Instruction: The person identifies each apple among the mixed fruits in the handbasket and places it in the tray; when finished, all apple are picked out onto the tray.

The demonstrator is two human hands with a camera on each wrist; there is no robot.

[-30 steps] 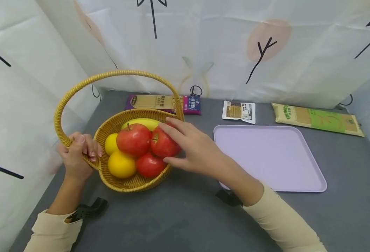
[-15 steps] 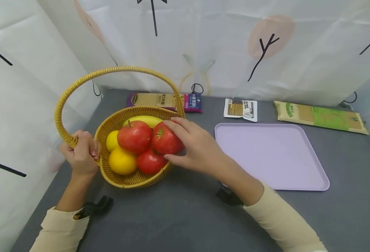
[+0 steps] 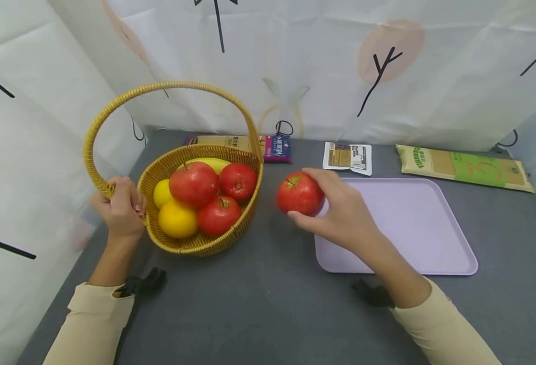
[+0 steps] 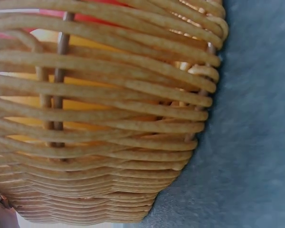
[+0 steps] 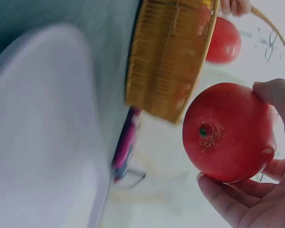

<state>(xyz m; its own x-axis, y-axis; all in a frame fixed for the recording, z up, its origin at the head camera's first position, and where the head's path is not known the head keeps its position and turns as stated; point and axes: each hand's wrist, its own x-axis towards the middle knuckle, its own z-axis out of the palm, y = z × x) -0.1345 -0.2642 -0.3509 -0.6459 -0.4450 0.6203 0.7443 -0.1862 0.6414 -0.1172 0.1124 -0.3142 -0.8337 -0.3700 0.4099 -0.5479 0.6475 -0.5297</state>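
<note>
In the head view a yellow wicker basket (image 3: 213, 247) stands at the left, its tall arched handle raised. My left hand (image 3: 122, 210) grips the base of that handle on the left side. Between the thumb and fingers of my right hand (image 3: 341, 210) is a red apple (image 3: 298, 194), held in the air between the basket and the left edge of a lilac tray (image 3: 400, 228). The right wrist view shows this apple's underside (image 5: 228, 135). Inside the basket lie several red apples (image 3: 193, 183), yellow round fruits (image 3: 178, 219) and a partly hidden banana (image 3: 210, 163).
Behind the basket lies a purple pasta packet (image 3: 277, 148), partly hidden. A small white sachet (image 3: 347, 158) and a long green-and-cream noodle packet (image 3: 466, 167) lie behind the tray on the grey table (image 3: 268, 314). White printed cloth (image 3: 322, 66) encloses the back and left.
My right hand has lifted the apple out of the basket and carried it right, toward the tray. Another apple shows where it was. The basket has shifted slightly, with my left hand still gripping it.
</note>
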